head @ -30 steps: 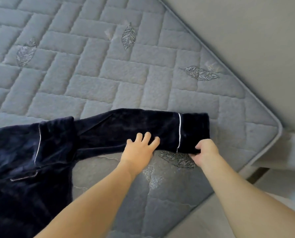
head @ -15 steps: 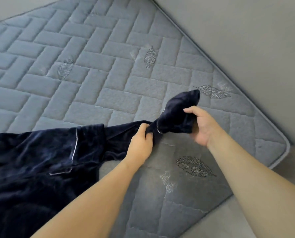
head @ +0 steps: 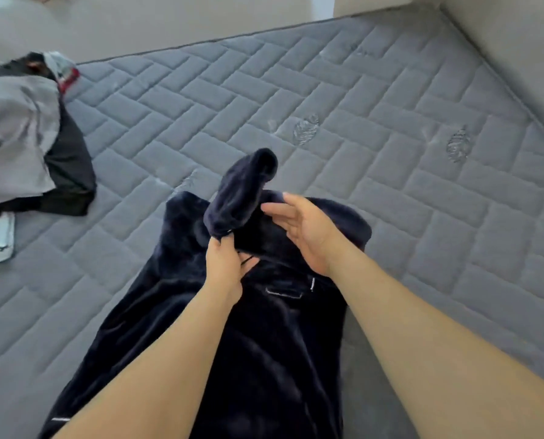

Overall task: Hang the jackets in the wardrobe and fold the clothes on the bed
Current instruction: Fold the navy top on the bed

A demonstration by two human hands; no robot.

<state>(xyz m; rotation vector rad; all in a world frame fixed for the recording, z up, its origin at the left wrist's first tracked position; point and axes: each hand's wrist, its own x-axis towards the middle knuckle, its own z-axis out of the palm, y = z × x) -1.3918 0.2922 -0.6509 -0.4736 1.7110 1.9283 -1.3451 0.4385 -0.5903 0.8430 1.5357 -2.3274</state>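
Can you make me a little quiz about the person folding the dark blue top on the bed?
1. True or false: the left hand pinches the navy top's sleeve.
2. The right hand is: A) open beside the sleeve, B) gripping the grey clothes pile.
3. What does the navy top lie on?

Key: 1 true. 2 A. 3 The grey quilted mattress.

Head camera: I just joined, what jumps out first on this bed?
A dark navy plush garment lies across the grey quilted mattress in the middle foreground. Its sleeve sticks up, pinched by the left hand, while the right hand hovers open beside it. At the left edge sits a rumpled pile of grey and black clothes.
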